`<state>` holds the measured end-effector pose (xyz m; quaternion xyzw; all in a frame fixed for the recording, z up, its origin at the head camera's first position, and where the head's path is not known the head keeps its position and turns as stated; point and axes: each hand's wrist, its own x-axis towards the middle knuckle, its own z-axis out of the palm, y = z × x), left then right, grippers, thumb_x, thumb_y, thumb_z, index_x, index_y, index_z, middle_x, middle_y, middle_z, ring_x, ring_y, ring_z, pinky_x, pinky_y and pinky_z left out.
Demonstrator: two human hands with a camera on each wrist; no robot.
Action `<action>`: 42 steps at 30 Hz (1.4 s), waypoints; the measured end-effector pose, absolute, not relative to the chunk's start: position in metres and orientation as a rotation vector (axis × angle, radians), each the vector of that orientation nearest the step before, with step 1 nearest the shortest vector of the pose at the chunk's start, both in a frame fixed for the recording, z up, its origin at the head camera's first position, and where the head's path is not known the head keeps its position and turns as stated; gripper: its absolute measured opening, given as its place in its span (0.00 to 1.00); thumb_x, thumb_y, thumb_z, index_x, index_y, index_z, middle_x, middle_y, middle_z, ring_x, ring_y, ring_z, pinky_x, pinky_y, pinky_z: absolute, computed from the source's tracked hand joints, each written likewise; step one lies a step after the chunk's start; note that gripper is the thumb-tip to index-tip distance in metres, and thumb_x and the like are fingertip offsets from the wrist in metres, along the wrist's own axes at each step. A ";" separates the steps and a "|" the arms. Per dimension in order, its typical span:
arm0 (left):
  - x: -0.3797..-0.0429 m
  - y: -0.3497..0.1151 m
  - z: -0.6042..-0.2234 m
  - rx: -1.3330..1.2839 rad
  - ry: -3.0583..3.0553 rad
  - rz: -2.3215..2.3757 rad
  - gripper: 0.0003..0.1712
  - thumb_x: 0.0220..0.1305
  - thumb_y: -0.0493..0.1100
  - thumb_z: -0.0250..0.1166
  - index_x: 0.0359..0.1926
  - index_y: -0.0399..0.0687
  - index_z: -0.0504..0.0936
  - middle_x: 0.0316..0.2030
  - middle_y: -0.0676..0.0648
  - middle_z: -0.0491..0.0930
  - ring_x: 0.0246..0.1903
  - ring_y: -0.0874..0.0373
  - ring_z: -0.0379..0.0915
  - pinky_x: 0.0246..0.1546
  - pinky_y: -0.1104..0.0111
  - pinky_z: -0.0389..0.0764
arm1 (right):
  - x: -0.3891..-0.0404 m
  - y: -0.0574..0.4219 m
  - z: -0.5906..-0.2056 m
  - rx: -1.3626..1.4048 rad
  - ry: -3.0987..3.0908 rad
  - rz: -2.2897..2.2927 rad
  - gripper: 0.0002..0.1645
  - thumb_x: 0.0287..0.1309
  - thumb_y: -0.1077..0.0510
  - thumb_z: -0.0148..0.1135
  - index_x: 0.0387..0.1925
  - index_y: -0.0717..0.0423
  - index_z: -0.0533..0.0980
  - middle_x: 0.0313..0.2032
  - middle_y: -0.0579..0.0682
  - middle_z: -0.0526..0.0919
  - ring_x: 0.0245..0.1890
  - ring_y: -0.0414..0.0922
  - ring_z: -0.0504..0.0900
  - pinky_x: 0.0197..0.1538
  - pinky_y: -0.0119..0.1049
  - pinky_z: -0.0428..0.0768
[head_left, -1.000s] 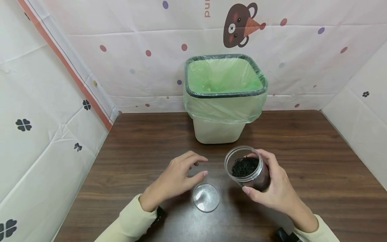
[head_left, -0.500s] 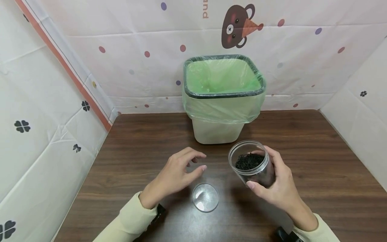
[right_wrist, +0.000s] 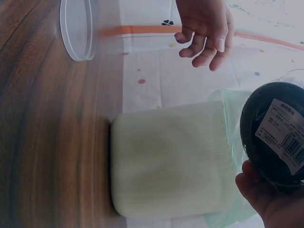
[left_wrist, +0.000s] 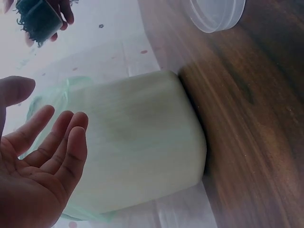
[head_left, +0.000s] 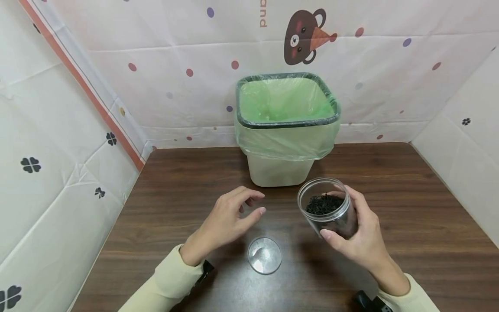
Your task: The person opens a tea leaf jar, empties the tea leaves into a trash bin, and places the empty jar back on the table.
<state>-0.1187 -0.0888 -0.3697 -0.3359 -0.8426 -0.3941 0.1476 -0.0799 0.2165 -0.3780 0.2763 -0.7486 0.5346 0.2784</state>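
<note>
Here, jar: clear, smooth-walled cylinder with a ridged, round mouth; tilted, raised above the table, nearer the person than the bin and a little to its right.
Shreds: blackish, wiry, tangled, heaped inside the jar.
Base sticker: white, rectangular, small print and a barcode, on the jar's round underside.
Right hand: gripping the jar, fingers curled around its far side, thumb on the near wall.
Lid: shallow, transparent disc with a raised rim, lying flat on the table between the forearms.
Left hand: in the air near the lid, fingers loosely bent, thumb apart, grasping nothing.
Bin build: off-white, tapered, round-cornered, standing upright.
Liner bag: thin, crinkled, translucent green, folded over the bin's outside.
Rim band: dark green, rounded rectangle.
Tabletop finish: dark brown wood grain with a soft sheen.
Backdrop: creased, whitish sheet, dotted, with a bear print.
</note>
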 end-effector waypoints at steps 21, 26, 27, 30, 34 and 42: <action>-0.124 -0.088 -0.361 -0.904 -2.436 -1.267 0.13 0.65 0.44 0.70 0.50 0.50 0.84 0.40 0.58 0.80 0.36 0.59 0.79 0.32 0.69 0.78 | -0.084 0.218 -0.371 0.752 -1.938 1.457 0.54 0.28 0.67 0.78 0.64 0.77 0.67 0.48 0.64 0.81 0.48 0.44 0.82 0.53 0.29 0.74; -0.125 -0.088 -0.358 -0.898 -2.423 -1.282 0.13 0.65 0.43 0.69 0.50 0.50 0.84 0.39 0.58 0.80 0.36 0.57 0.80 0.32 0.68 0.79 | -0.082 0.216 -0.364 0.723 -1.948 1.454 0.54 0.25 0.70 0.76 0.64 0.77 0.68 0.48 0.62 0.82 0.48 0.43 0.81 0.52 0.28 0.74; -0.125 -0.087 -0.358 -0.896 -2.422 -1.285 0.13 0.65 0.43 0.69 0.50 0.50 0.84 0.39 0.58 0.80 0.36 0.59 0.79 0.32 0.68 0.79 | -0.082 0.216 -0.362 0.722 -1.947 1.455 0.54 0.25 0.70 0.76 0.64 0.77 0.68 0.48 0.62 0.82 0.48 0.43 0.81 0.52 0.28 0.74; -0.127 -0.087 -0.356 -0.894 -2.418 -1.302 0.12 0.66 0.43 0.69 0.50 0.50 0.84 0.39 0.58 0.80 0.35 0.63 0.78 0.32 0.69 0.78 | -0.081 0.215 -0.358 0.727 -1.931 1.461 0.53 0.26 0.71 0.75 0.63 0.77 0.68 0.48 0.61 0.82 0.47 0.43 0.82 0.52 0.28 0.74; -0.129 -0.086 -0.353 -0.898 -2.413 -1.328 0.12 0.66 0.43 0.69 0.50 0.51 0.84 0.39 0.58 0.80 0.36 0.66 0.77 0.32 0.69 0.79 | -0.082 0.216 -0.357 0.735 -1.912 1.470 0.53 0.27 0.71 0.75 0.63 0.78 0.68 0.48 0.61 0.83 0.47 0.43 0.82 0.51 0.28 0.74; -0.132 -0.085 -0.350 -0.907 -2.389 -1.358 0.12 0.65 0.42 0.69 0.50 0.49 0.85 0.39 0.56 0.81 0.35 0.65 0.78 0.32 0.66 0.81 | -0.084 0.219 -0.355 0.727 -1.896 1.478 0.52 0.28 0.72 0.75 0.63 0.78 0.68 0.48 0.60 0.83 0.46 0.44 0.81 0.50 0.28 0.74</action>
